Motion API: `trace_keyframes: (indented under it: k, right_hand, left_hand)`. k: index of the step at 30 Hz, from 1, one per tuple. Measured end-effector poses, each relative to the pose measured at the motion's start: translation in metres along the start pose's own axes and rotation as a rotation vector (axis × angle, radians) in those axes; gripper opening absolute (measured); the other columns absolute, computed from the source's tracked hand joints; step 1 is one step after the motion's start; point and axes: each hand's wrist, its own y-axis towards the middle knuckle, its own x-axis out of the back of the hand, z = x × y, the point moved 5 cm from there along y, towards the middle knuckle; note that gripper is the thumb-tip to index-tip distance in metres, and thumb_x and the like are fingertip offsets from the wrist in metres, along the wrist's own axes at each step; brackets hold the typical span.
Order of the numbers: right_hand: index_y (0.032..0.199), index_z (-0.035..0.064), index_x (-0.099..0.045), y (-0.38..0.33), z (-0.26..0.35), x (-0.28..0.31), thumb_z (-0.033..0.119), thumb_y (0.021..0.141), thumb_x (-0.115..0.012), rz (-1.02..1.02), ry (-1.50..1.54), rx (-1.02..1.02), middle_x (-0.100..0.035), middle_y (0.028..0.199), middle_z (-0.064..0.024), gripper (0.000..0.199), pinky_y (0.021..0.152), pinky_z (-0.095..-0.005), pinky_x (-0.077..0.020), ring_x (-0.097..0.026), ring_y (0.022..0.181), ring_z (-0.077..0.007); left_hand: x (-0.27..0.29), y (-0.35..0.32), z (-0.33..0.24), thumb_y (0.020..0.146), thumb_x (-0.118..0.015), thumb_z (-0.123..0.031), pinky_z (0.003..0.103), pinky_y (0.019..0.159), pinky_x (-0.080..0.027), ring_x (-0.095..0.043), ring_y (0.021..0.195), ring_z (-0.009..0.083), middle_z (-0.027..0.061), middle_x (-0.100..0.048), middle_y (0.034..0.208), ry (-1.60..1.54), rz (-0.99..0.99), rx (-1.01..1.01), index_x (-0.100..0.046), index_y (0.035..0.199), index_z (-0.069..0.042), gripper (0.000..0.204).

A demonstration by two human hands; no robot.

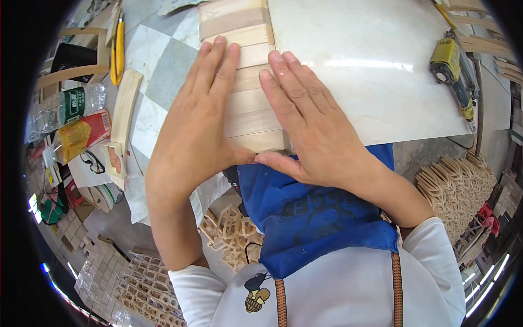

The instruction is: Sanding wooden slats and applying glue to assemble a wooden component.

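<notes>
A row of pale wooden slats (253, 102) lies side by side on the worktable, running away from me along a smooth white board (376, 101). My left hand (190, 122) rests along the row's left side, its fingers stretched out over the slats. On the other side, my right hand (321, 125) lies with straight fingers along the row's right edge, over the border with the board. Both thumbs point inward and their tips meet at the near end slat. Neither hand is closed around anything. The palms' undersides are hidden.
At the right stands a yellow-and-black power tool (448, 65). On the left lie a curved wooden piece (126, 103), a yellow cutter (117, 54), a plastic bottle (73, 103) and glasses (92, 162). Stacked wooden frames (457, 191) stand on the floor. A blue apron (327, 207) covers my lap.
</notes>
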Motion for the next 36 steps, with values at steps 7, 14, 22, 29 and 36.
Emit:
trace_keyframes:
  k: [7, 14, 22, 29, 36]
  right_hand:
    - [0.169, -0.0094, -0.035, 0.001, 0.004, -0.008, 0.050, 0.100, -0.068, 0.143, -0.190, 0.041, -0.031, 0.180, -0.0284, 0.096, 0.141, -0.0516, -0.0149, -0.024, 0.170, -0.0397]
    - [0.169, -0.0102, -0.035, -0.002, 0.003, -0.007, 0.052, 0.104, -0.063, 0.143, -0.198, 0.018, -0.032, 0.180, -0.0282, 0.094, 0.141, -0.0509, -0.0141, -0.025, 0.170, -0.0389]
    - [0.170, -0.0106, -0.034, 0.002, 0.004, -0.005, 0.057, 0.106, -0.060, 0.161, -0.236, 0.026, -0.031, 0.180, -0.0281, 0.097, 0.141, -0.0504, -0.0136, -0.026, 0.170, -0.0382]
    - [0.168, -0.0116, -0.037, -0.001, 0.005, -0.004, 0.055, 0.105, -0.061, 0.140, -0.192, 0.015, -0.035, 0.178, -0.0288, 0.094, 0.140, -0.0506, -0.0153, -0.028, 0.169, -0.0393]
    - [0.167, -0.0119, -0.038, 0.000, 0.003, -0.003, 0.055, 0.105, -0.062, 0.138, -0.181, 0.015, -0.035, 0.178, -0.0294, 0.094, 0.140, -0.0506, -0.0158, -0.029, 0.168, -0.0395]
  left_hand:
    - [0.004, -0.008, 0.009, 0.058, -0.106, -0.040, 0.047, 0.137, -0.030, -0.029, 0.169, 0.0386, 0.0214, -0.029, 0.183, -0.068, -0.007, -0.056, -0.030, 0.177, -0.006, 0.145]
    - [0.012, 0.010, 0.020, 0.084, -0.093, -0.032, 0.047, 0.133, -0.034, -0.036, 0.165, 0.0396, 0.0213, -0.038, 0.179, -0.332, -0.264, -0.098, -0.041, 0.172, -0.007, 0.106]
    - [0.058, 0.085, 0.076, 0.093, -0.074, -0.010, 0.045, 0.113, -0.053, -0.063, 0.141, 0.0359, 0.0125, -0.070, 0.150, 0.319, -0.532, -0.027, -0.071, 0.146, -0.009, 0.053]
    - [0.077, 0.101, 0.110, 0.096, -0.065, -0.011, 0.046, 0.090, -0.060, -0.076, 0.112, 0.0319, 0.0068, -0.082, 0.127, 0.427, -0.619, 0.155, -0.080, 0.126, -0.011, 0.033]
    - [0.111, 0.098, 0.156, 0.100, -0.067, -0.018, 0.045, 0.098, -0.060, -0.074, 0.123, 0.0341, 0.0103, -0.076, 0.142, 0.526, -0.510, 0.493, -0.074, 0.141, -0.009, 0.043]
